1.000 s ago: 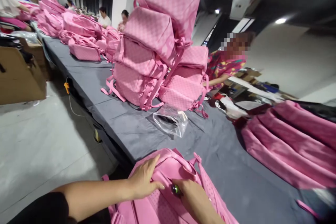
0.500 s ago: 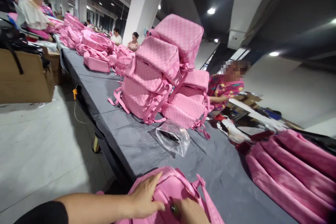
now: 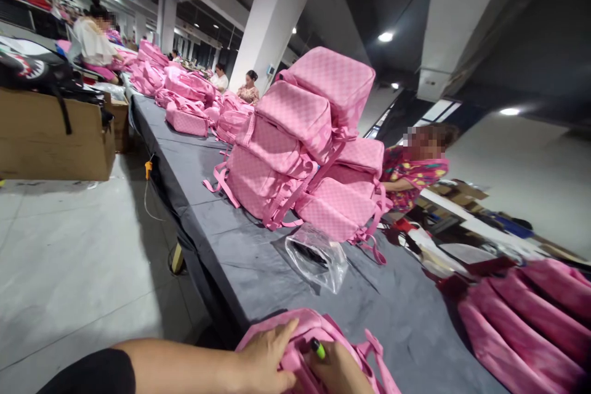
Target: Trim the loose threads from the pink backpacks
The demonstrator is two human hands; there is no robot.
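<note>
At the bottom edge, the left hand [image 3: 265,360] presses flat on the pink bag [image 3: 305,329], while the right hand [image 3: 337,372] pinches a green-tipped tool [image 3: 317,349], now raised from the fabric. The view has tilted up; beyond lie a plastic pouch [image 3: 317,257] and stacked bags [image 3: 305,148] mid-frame.

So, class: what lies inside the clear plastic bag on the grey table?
Through the clear plastic bag a flat dark item shows, too blurred to identify. The bag's crumpled folds hide the rest. It lies on the grey table before the stacked pink backpacks.
</note>
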